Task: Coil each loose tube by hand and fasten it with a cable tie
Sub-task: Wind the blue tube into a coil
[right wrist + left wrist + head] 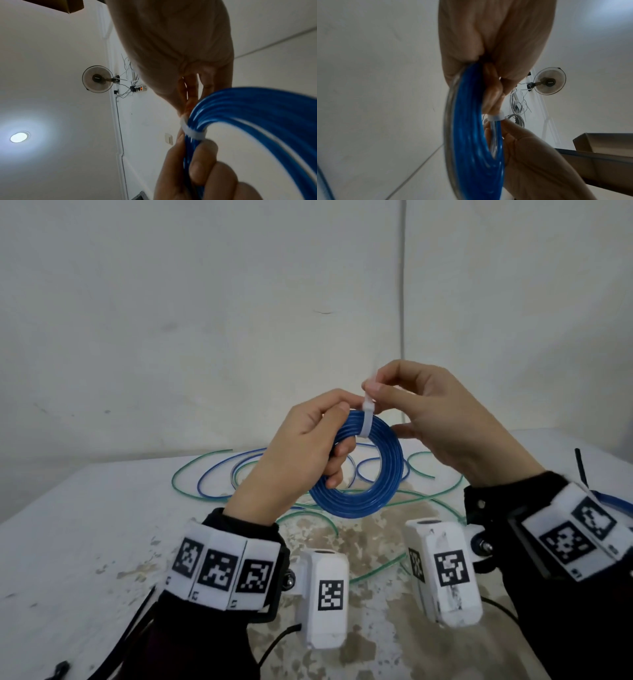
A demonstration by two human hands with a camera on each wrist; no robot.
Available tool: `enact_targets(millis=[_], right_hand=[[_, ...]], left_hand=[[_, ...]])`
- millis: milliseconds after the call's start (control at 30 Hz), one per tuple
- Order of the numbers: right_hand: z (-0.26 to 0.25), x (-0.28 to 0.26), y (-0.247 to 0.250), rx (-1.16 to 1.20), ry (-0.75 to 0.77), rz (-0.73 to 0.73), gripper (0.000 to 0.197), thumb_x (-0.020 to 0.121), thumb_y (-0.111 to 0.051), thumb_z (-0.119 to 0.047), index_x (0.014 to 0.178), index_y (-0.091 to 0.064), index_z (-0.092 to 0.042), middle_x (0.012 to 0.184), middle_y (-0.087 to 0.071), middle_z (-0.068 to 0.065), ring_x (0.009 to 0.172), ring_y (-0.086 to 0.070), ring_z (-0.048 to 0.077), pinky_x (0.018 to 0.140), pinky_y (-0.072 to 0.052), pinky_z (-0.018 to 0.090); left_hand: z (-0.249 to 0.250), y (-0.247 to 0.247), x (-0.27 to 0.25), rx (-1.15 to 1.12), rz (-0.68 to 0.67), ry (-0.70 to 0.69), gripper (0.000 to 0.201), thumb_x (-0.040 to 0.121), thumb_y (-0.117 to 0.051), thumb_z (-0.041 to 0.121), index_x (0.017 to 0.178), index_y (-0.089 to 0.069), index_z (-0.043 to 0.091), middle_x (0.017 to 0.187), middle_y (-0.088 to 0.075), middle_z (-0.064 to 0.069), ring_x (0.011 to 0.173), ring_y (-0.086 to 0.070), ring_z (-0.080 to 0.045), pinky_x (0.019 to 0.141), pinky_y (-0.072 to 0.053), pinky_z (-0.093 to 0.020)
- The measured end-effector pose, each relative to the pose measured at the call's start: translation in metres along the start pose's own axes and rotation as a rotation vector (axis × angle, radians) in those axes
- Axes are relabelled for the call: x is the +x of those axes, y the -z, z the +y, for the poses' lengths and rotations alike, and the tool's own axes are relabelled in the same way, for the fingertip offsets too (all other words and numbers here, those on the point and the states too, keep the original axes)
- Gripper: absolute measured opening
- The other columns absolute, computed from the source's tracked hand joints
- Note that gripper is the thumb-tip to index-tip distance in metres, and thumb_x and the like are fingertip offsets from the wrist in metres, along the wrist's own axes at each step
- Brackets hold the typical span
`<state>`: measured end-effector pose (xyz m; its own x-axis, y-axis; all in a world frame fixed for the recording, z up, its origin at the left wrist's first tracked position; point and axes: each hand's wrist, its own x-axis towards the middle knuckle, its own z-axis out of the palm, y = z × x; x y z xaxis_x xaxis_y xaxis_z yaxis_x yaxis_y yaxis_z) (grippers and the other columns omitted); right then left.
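Observation:
A coiled blue tube [363,474] hangs in the air above the table, held upright. My left hand [308,446] grips its left side, fingers curled through the ring. A white cable tie [366,419] wraps the coil at its top. My right hand [411,402] pinches the tie's free end just above the coil, thumb and forefinger together. The left wrist view shows the coil [471,142] edge-on with the tie [495,117] round it. In the right wrist view the tie [192,131] bands the blue strands [257,108].
Loose green tubes [191,470] and loose blue tubes [212,474] lie tangled on the worn white table [85,525] behind and under my hands. A black cable tie [582,467] sticks up near my right wrist. A white wall stands close behind.

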<state>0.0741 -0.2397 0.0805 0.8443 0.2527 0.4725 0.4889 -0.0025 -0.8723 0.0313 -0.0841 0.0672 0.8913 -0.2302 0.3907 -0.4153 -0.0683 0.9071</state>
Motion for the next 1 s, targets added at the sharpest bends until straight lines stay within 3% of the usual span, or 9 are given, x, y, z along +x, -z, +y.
enact_targets(millis=[133,367,467,533,700,833,1000], right_hand=[[0.001,-0.001,-0.006,-0.04,0.056,0.098,0.016,0.092,-0.06,-0.012,0.077,-0.054,-0.013,0.082,-0.058,-0.006,0.065,-0.059,0.006,0.055,-0.05,0.029],[0.018,0.001,-0.011,-0.105,0.004,0.138,0.016,0.092,-0.06,-0.012,0.076,-0.054,-0.012,0.084,-0.057,-0.002,0.066,-0.058,0.011,0.061,-0.048,0.038],[0.025,-0.004,-0.007,-0.116,-0.043,0.154,0.018,0.091,-0.061,-0.012,0.074,-0.055,-0.013,0.083,-0.057,-0.002,0.069,-0.058,0.017,0.066,-0.052,0.045],[0.027,-0.008,0.001,-0.136,-0.084,0.128,0.017,0.091,-0.061,-0.014,0.075,-0.057,-0.014,0.081,-0.057,-0.002,0.067,-0.057,0.015,0.068,-0.053,0.043],[0.023,-0.033,0.036,0.003,-0.312,-0.044,0.02,0.1,-0.045,-0.019,0.094,-0.061,-0.009,0.085,-0.059,0.009,0.072,-0.059,0.019,0.067,-0.055,0.034],[0.026,-0.056,0.069,0.209,-0.402,-0.083,0.025,0.101,-0.04,-0.011,0.107,-0.064,-0.006,0.095,-0.07,0.009,0.089,-0.063,0.021,0.075,-0.057,0.029],[0.029,-0.078,0.099,0.258,-0.391,-0.014,0.022,0.096,-0.05,-0.015,0.11,-0.065,-0.006,0.092,-0.068,0.007,0.081,-0.068,0.016,0.071,-0.057,0.027]], left_hand=[[0.002,-0.001,0.0,0.087,0.011,-0.048,0.029,0.103,-0.03,0.012,0.097,-0.057,0.005,0.056,-0.028,-0.005,0.039,-0.02,-0.013,0.038,-0.032,-0.023],[-0.008,-0.002,0.0,0.207,0.005,-0.034,0.03,0.103,-0.03,0.014,0.092,-0.058,0.011,0.059,-0.03,-0.009,0.037,-0.025,-0.014,0.041,-0.037,-0.027],[-0.017,-0.009,0.001,0.296,-0.01,-0.037,0.029,0.103,-0.03,0.018,0.092,-0.056,0.014,0.051,-0.04,0.009,0.036,-0.033,-0.012,0.044,-0.04,-0.032],[-0.023,-0.017,0.002,0.33,-0.016,-0.029,0.027,0.103,-0.031,0.019,0.092,-0.055,0.016,0.049,-0.045,0.012,0.035,-0.037,-0.01,0.047,-0.043,-0.036],[-0.026,-0.038,0.008,0.012,0.058,-0.003,0.029,0.104,-0.03,0.014,0.109,-0.055,-0.001,0.06,-0.041,-0.007,0.034,-0.03,-0.009,0.043,-0.044,-0.028],[-0.037,-0.051,0.016,-0.205,0.099,-0.05,0.031,0.104,-0.031,0.015,0.115,-0.058,0.004,0.059,-0.045,-0.002,0.039,-0.029,-0.011,0.048,-0.049,-0.028],[-0.052,-0.09,0.024,-0.327,0.091,0.015,0.031,0.103,-0.032,0.015,0.111,-0.06,0.005,0.057,-0.051,0.0,0.04,-0.046,-0.012,0.058,-0.057,-0.035]])
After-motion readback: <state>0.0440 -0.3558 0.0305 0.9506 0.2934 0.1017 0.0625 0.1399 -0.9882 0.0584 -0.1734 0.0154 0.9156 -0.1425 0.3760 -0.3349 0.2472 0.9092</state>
